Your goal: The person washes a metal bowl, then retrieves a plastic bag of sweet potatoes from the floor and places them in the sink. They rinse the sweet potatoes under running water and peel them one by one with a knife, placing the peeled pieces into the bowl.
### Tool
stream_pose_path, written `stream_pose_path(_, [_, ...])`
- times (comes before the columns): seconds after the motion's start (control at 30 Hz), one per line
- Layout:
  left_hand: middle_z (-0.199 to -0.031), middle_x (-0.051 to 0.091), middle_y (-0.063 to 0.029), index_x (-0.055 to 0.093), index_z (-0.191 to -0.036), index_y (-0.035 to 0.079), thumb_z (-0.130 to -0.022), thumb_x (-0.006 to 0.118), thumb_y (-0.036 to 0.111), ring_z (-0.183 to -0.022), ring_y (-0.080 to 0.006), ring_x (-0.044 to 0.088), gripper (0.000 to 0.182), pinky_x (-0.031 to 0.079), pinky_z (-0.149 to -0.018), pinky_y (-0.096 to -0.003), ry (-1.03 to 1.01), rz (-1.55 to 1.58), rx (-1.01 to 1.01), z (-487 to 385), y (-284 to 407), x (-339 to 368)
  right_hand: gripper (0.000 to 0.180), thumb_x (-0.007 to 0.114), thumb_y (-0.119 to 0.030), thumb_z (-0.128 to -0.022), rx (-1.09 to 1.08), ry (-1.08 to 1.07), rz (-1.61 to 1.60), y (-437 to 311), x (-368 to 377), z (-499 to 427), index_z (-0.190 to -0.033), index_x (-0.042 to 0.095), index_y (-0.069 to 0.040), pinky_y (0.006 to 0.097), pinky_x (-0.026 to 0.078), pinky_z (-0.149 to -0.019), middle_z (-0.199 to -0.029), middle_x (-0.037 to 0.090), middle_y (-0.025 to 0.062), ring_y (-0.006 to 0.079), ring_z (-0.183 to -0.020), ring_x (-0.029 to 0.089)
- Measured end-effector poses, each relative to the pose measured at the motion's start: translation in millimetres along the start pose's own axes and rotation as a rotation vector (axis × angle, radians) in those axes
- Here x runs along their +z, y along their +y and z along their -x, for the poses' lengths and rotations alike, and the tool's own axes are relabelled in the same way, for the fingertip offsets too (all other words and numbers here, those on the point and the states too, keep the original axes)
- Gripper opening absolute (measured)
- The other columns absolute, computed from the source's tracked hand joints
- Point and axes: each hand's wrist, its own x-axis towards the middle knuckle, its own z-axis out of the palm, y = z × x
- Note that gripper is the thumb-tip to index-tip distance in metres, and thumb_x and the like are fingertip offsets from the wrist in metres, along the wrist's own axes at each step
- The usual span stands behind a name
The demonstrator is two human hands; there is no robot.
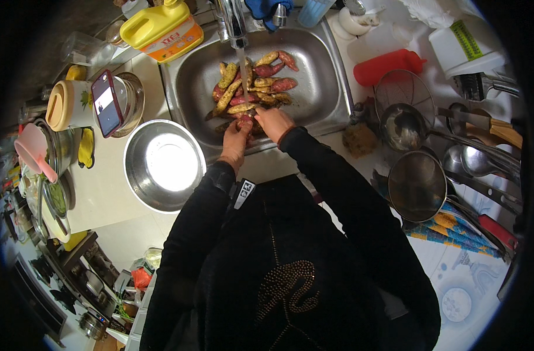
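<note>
A metal sink (321,57) holds a heap of red-skinned and yellowish sweet potatoes (245,98), some with soil on them. Water runs from the chrome faucet (237,26) onto the heap. At its near edge my left hand (237,142) grips a red sweet potato (245,118). My right hand (273,123) touches the same root from the right, its fingertips bent around the upper end; whether it also grips the root is not clear. A steel basin (135,175) stands on the counter to the left of the sink.
A yellow detergent jug (161,33) stands at the sink's upper left, with a propped phone (107,104) and stacked plates below it. On the right are a red squeeze bottle (385,67), a brown scrubber (360,139), and hanging ladles, strainers and a knife (481,120).
</note>
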Motion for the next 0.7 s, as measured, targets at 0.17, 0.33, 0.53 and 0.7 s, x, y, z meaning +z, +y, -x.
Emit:
stream_pose_path(0.17, [-0.081, 0.054, -0.0005, 0.052, -0.112, 0.002, -0.087, 0.063, 0.021, -0.066, -0.0103, 0.05, 0.033, 0.042, -0.057, -0.0244, 0.064, -0.078, 0.005, -3.7, 2.7, 0.0, 0.025, 0.048, -0.023, -0.092, -0.012, -0.02, 0.026, 8.7, 18.6, -16.1, -0.103, 0.058, -0.003, 0.0472, 0.048, -0.067, -0.077, 0.062, 0.0205, 0.0385, -0.077, 0.06])
stream_pose_path(0.33, [-0.085, 0.057, -0.0039, 0.046, -0.126, -0.002, -0.087, 0.064, 0.021, -0.065, -0.0086, 0.05, 0.049, 0.041, -0.054, -0.0244, 0.03, -0.253, 0.137, -3.5, 0.1, 3.4, 0.03, 0.048, -0.021, -0.093, 0.207, -0.045, 0.179, 44.7, 9.7, -16.3, -0.112, 0.056, 0.0, 0.0423, 0.049, -0.063, -0.078, 0.064, 0.0168, 0.0311, -0.07, 0.062])
stream_pose_path(0.53, [-0.083, 0.055, -0.0026, 0.046, -0.123, 0.004, -0.091, 0.058, 0.022, -0.067, -0.0129, 0.051, 0.039, 0.043, -0.057, -0.0269, -0.057, 0.104, -0.03, -8.4, -1.1, 1.4, 0.027, 0.047, -0.023, -0.095, 0.246, -0.135, -0.462, 28.6, -6.1, 1.5, -0.102, 0.054, 0.002, 0.0318, 0.044, -0.05, -0.062, 0.055, 0.0072, 0.0171, -0.054, 0.054])
stream_pose_path(0.7, [-0.082, 0.055, -0.0015, 0.051, -0.113, 0.01, -0.095, 0.048, 0.029, -0.068, -0.0158, 0.052, 0.026, 0.04, -0.055, -0.0281, -0.187, 0.482, -0.145, -8.0, -0.5, -5.5, 0.028, 0.047, -0.026, -0.096, 0.179, -0.225, -0.467, 5.0, -13.6, 14.1, -0.089, 0.05, 0.001, 0.0332, 0.044, -0.05, -0.06, 0.055, 0.0072, 0.0183, -0.052, 0.054])
